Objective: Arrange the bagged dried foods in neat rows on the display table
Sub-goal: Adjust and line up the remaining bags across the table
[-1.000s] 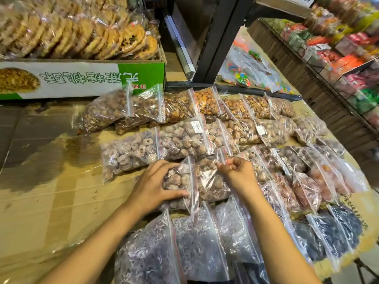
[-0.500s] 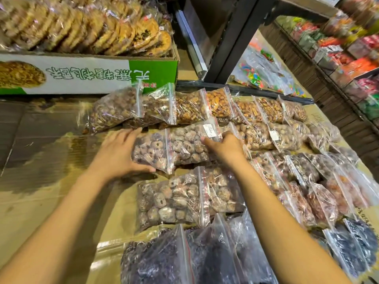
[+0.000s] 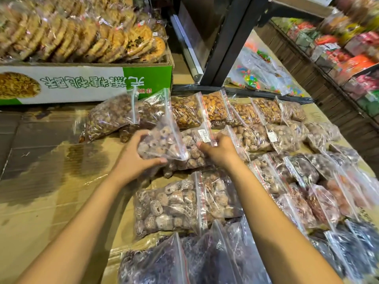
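Plastic crinkles under both hands now: the left hand (image 3: 133, 160) has closed around a bag of dried mushrooms (image 3: 162, 143) and tipped it up off the bench (image 3: 41, 181), where half a second ago that bag lay flat with the palm only resting on its outer edge. The right hand (image 3: 220, 150) pinches the labelled bag (image 3: 196, 148) just beside it, near the white price sticker (image 3: 203, 135), fingers curled narrow on the film, much as it did a moment before. A second ago both hands were lower down, on the mushroom bags (image 3: 184, 203) of the nearer row, which now lie untouched and overlapping. So the work has shifted up one row, from the third to the second. The lifted bag sits at the left end of its row, overlapping the labelled one, with the row of nut bags (image 3: 184, 111) behind it and the green and white carton (image 3: 86, 85) of biscuits further back. My guess is that it is being reseated to shingle evenly with its neighbours; the rows to the right already look orderly.
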{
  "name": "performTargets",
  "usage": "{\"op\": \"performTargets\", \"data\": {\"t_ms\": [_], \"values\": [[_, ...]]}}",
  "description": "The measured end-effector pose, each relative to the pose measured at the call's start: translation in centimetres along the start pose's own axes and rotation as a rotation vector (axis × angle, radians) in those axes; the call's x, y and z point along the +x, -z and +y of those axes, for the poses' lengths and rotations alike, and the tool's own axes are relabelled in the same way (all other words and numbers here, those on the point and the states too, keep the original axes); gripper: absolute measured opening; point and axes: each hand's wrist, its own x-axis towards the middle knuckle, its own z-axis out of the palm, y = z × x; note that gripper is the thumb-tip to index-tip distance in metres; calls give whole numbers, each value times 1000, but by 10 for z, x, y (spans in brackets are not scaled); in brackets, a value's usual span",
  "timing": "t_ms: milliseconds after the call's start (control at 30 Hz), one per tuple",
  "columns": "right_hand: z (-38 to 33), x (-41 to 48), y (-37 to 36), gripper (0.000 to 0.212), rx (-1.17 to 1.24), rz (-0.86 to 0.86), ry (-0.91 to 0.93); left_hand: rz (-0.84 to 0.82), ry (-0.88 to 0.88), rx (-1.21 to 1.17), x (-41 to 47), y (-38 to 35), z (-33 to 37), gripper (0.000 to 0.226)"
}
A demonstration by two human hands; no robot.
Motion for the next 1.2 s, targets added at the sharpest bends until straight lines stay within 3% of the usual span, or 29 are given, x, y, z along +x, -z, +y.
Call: {"op": "performTargets", "data": {"t_ms": [200, 333, 467, 600, 733, 900, 1033, 1200], "values": [[2, -10, 16, 41, 19, 8, 77, -177, -10, 218, 8, 0, -7, 117], [15, -4, 64, 36, -6, 373, 9, -143, -11, 286, 5, 1, -8, 121], [43, 4, 67, 13, 109, 171, -181, -85, -53, 249, 12, -8, -3, 109], [40, 15, 64, 9, 198, 263, -15, -62, -109, 242, 22, -7, 3, 98], [33, 28, 60, 8, 106, 392, 183, -51, -155, 192, 23, -9, -4, 95], [53, 33, 50, 8, 60, 309, 98, -50, -123, 204, 21, -12, -9, 95], [61, 27, 56, 16, 164, 273, 76, -62, -96, 277, 18, -10, -2, 107], [71, 0, 76, 7, 239, 286, 32, -20, 2, 289, 9, 3, 4, 138]]}}
